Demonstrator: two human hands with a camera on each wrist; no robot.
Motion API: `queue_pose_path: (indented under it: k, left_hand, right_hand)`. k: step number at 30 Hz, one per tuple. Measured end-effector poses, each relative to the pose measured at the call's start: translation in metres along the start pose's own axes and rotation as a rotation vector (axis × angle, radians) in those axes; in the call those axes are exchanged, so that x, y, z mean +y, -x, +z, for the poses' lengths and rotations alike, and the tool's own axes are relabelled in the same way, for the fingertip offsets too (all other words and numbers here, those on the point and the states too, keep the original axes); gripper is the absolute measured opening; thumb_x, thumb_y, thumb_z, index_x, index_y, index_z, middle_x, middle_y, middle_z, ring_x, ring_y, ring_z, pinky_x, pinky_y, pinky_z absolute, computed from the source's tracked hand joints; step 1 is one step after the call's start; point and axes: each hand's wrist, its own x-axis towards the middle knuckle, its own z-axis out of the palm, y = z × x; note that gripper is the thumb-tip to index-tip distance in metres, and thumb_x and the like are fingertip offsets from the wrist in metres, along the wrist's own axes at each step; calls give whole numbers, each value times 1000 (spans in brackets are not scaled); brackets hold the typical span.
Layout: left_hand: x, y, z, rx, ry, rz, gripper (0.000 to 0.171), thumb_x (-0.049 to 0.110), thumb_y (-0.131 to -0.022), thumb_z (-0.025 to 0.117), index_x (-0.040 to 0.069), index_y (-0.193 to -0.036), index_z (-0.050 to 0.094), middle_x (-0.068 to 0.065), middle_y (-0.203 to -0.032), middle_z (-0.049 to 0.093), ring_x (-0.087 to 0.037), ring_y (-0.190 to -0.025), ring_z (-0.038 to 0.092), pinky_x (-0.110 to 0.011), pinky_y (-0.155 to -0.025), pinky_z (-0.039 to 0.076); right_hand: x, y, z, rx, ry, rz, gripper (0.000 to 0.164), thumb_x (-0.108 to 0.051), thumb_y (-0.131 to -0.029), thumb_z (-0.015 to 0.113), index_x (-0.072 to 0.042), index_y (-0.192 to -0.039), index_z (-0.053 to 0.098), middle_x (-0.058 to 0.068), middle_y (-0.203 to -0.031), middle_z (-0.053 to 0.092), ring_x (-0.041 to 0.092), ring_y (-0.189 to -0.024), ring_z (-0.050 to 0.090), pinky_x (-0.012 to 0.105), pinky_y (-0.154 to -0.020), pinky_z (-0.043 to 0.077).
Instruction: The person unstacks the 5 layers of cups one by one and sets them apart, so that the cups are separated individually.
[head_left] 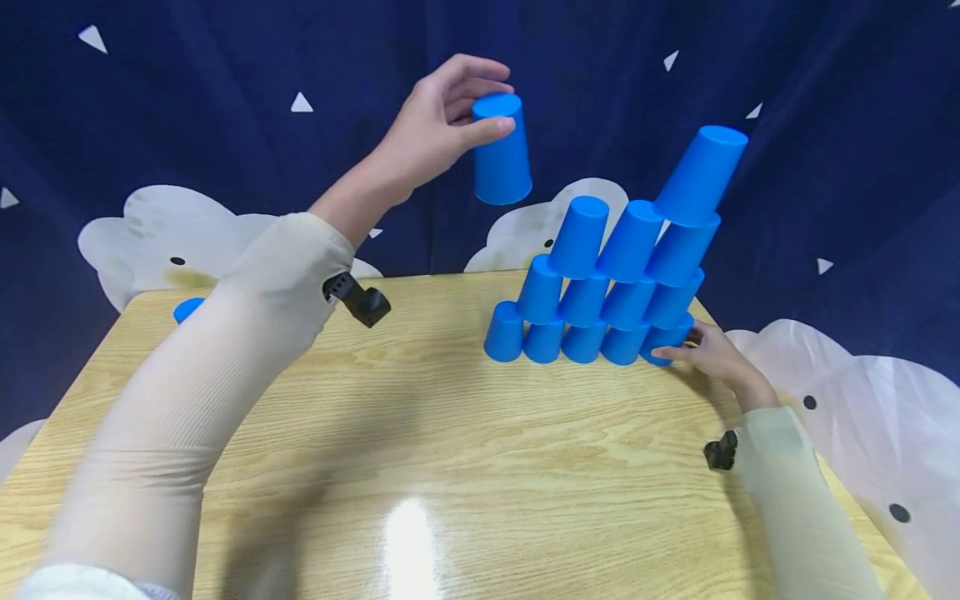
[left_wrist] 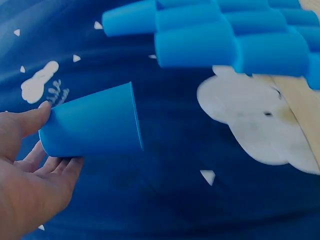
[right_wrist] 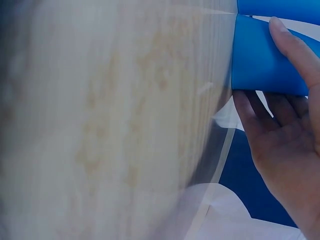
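Observation:
My left hand [head_left: 442, 117] grips an upside-down blue cup [head_left: 502, 167] in the air, left of a stack of cups. In the left wrist view, thumb and fingers hold this cup [left_wrist: 95, 122] near its closed end. The stack [head_left: 588, 300] is built of upside-down blue cups in rows, one above another, with a single top cup [head_left: 701, 175] at its right side. My right hand [head_left: 712, 354] is at the bottom right cup [head_left: 663, 342]. In the right wrist view, the thumb lies on one side of that cup [right_wrist: 265, 55] and the fingers on the other.
The stack stands on a wooden table [head_left: 450, 450] near its back edge. Another blue cup [head_left: 187, 309] shows at the far left, mostly hidden behind my left sleeve. A dark blue curtain [head_left: 315, 158] with white clouds and triangles hangs behind the table.

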Motion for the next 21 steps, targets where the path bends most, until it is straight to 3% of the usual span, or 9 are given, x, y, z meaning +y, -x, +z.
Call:
queue_pose_path:
  k: [5,13,21]
  left_hand:
    - [-18,16,-19,-8,-27,-71,51,13,-95,66,8,-141,46,-5,-142,51,-13,-130,48,-24,-109,37]
    - [-55,49,-54,-16,-72,-192,50,14,-95,66,9,-140,47,-9,-142,51,-20,-129,48,-36,-109,39]
    - [-91,98,-91,-14,-163,-294,50,18,-96,66,11,-141,47,-10,-145,48,-24,-132,46,-43,-105,42]
  right_hand:
    - [1,0,-1,7,8,2,82,-38,-90,72,1,-150,30,27,-143,43,44,-126,44,58,-101,39]
    - [1,2,-1,0,6,5,84,-37,-91,71,0,-152,27,28,-145,40,47,-128,41,64,-103,35]
    - [-2,0,1,-6,-9,-1,82,-32,-92,71,1,-152,26,29,-145,40,47,-128,41,65,-105,34]
